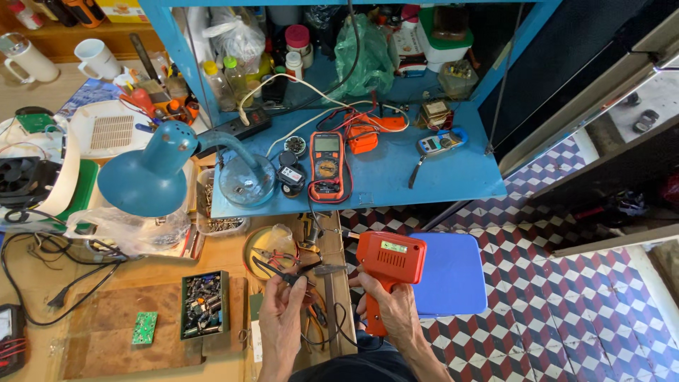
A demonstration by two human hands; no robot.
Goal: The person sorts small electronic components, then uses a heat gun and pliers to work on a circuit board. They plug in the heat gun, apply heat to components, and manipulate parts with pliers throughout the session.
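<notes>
**A:** Right hand (392, 308) is wrapped tight round the grip of an orange soldering gun (387, 272), fingers closed on the handle, the boxy body pointing up and to the left. It sits at the workbench's right edge, just left of a blue stool (453, 276).

**B:** And the left hand (281, 315)?

**A:** Raised beside it, fingers pinching a thin dark probe or wire (272, 271) that angles up to the left. What exactly it is, I cannot tell. The gun's tip (332, 269) reaches towards those fingertips, close, though I can't tell whether they touch.

**B:** What's around them?

**A:** Just above the left hand, a round yellow tin (256, 247) with small tools in it. Left of it, a dark green tray of components (204, 305), and further left a small green circuit board (145, 328) lying on a wooden board (99, 332).

**B:** Higher up?

**A:** A blue desk lamp (148, 177) on the left, and a blue shelf (453, 177) carrying an orange-edged multimeter (327, 166), well apart from both hands.
</notes>
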